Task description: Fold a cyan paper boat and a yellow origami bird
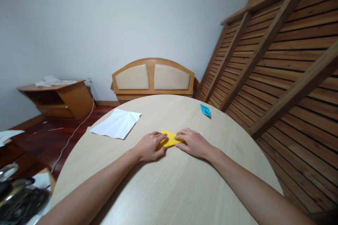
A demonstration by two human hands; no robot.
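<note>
A small folded yellow paper (170, 138) lies flat on the round light-wood table (169, 186). My left hand (149, 146) rests on its left edge, fingers pressing down on the paper. From the other side, my right hand (192, 143) presses the paper's right edge with its fingertips. Both hands lie flat against the tabletop, and part of the yellow paper is hidden beneath the fingers.
A creased white sheet (117, 123) lies at the table's left rim. A small blue folded paper (205, 110) sits at the far right. Behind stand a padded headboard (153, 77), a slatted wooden frame (277, 59) on the right, and a low cabinet (58, 98) on the left.
</note>
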